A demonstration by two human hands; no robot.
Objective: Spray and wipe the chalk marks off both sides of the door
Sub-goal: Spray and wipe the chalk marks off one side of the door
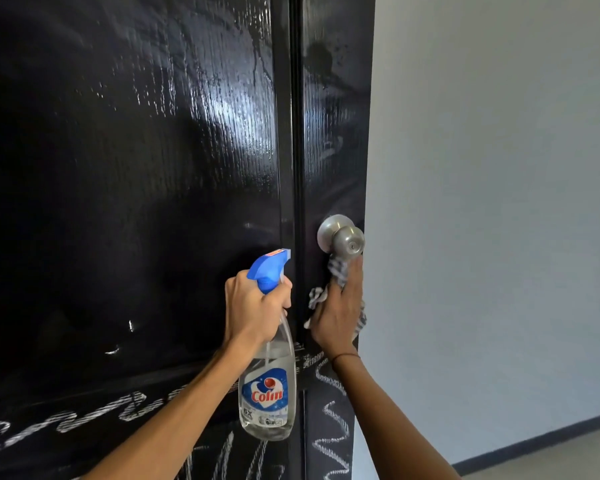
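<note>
Our left hand (pixel 253 306) curls round the neck of the spray bottle (pixel 268 386), which hangs below it at 6 o'clock. Our right hand (pixel 340 306) presses a striped cloth (pixel 338 268) flat against the door (pixel 136 202), fingers extended, the knob (pixel 343 237) at 12 o'clock. The bottle is clear with a blue trigger. The black door shines wet above; chalk marks (pixel 329 427) cover its lower part. At 3 o'clock stands a pale wall (pixel 499 202).

Pale grey-white wall (pixel 492 202) filling right side, plain, evenly lit. Dark baseboard (pixel 534 441) running along bottom of wall, sloping upward to right. Beige floor (pixel 568 459) showing just below baseboard, in lower right corner.
</note>
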